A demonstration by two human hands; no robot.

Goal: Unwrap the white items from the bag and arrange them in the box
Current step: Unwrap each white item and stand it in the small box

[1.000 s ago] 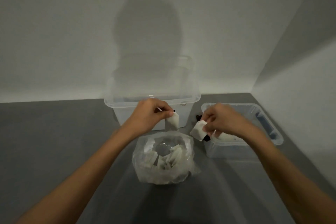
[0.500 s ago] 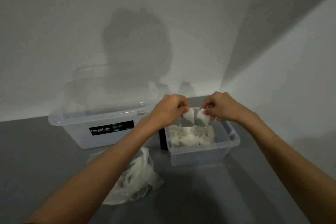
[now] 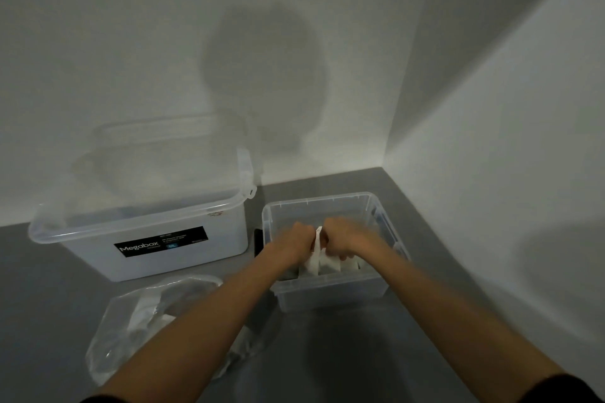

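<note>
Holding small white wrapped items [image 3: 313, 260] low inside the small clear plastic box [image 3: 327, 198], left hand [image 3: 294, 244] and right hand [image 3: 342, 239] curl their fingers onto them, probably to seat them beside others. The crumpled clear plastic bag [image 3: 147, 321] lies near on the grey table [image 3: 327, 353].

Both forearms [image 3: 203, 321] bare — dark sleeves [image 3: 569, 393] start higher up.

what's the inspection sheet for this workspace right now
surface: grey tabletop, set in a wall corner
job's things: small clear box holds white items; plastic bag with more lies at near left
clutter: lidded Megabox tub behind the bag; dark object between tub and box, unclear
hands: left hand and right hand inside the box, blurred, gripping white items
cables: nothing seen
surroundings: plain white walls, a shadow on the back one
</note>
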